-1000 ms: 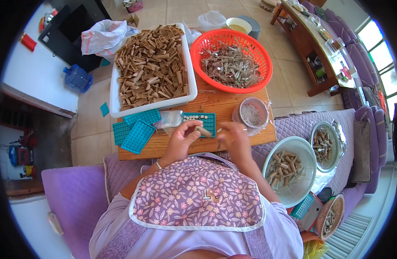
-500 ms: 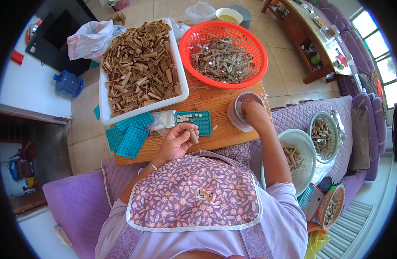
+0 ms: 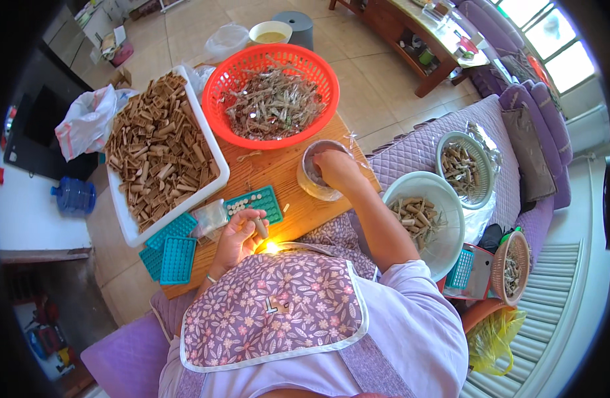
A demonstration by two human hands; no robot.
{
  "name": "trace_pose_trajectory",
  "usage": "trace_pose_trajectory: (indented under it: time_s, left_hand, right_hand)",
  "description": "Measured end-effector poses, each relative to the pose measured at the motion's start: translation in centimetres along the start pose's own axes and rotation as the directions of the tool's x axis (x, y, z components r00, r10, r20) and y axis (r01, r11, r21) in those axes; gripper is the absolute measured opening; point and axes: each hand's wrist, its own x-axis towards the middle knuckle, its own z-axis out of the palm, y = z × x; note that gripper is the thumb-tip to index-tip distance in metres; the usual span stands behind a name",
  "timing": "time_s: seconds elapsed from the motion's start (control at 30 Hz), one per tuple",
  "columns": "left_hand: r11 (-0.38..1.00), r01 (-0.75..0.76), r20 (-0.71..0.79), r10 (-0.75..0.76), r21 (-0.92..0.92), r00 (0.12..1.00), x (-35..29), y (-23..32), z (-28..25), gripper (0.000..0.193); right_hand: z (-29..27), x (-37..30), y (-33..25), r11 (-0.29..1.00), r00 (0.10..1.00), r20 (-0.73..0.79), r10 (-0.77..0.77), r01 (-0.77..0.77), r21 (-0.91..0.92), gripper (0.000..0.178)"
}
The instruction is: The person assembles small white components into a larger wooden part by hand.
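Around a wooden counter (image 3: 305, 222), hands well apart. At left, overlapping teal trays (image 3: 178, 261); next, left hand (image 3: 235, 240), pinching a tilted brown tube (image 3: 260, 229); farther right, right hand (image 3: 335, 167), dipped into a round tub (image 3: 310, 182), fingertips hidden, grip impossible to tell. Best, probably, to pinch lightly and steadily, clear of the tub's rim.

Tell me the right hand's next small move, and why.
Probably lift the right hand out of the round tub toward the brown piece: its fingertips are hidden inside the tub, while the left hand holds that piece.
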Motion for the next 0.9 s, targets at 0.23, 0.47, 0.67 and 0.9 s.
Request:
trace_pose_trajectory:
  time_s: [0.23,0.47,0.67,0.9]
  left_hand:
    - [0.997,-0.001,-0.034,-0.002,-0.076,0.999,-0.5,-0.2,-0.3,0.021]
    - [0.993,-0.011,0.011,0.012,-0.115,1.000,0.7,1.1,2.4,0.028]
    - [0.987,-0.019,0.107,0.037,-0.162,0.994,1.9,1.5,4.4,0.031]
    - [0.980,-0.079,0.066,0.093,-0.185,0.994,1.4,1.4,4.2,0.025]
  right_hand:
    - [0.2,-2.0,0.9,0.927,0.939,-0.339,0.056,0.077,0.366,0.037]
    - [0.2,-4.0,-1.2,0.377,0.945,-0.240,0.224,0.143,0.915,0.018]
    - [1.1,-5.4,-7.5,0.032,0.957,-0.275,0.090,0.273,0.962,0.011]
    - [2.4,-5.7,-10.4,-0.124,0.957,-0.284,0.061,0.289,0.949,0.006]
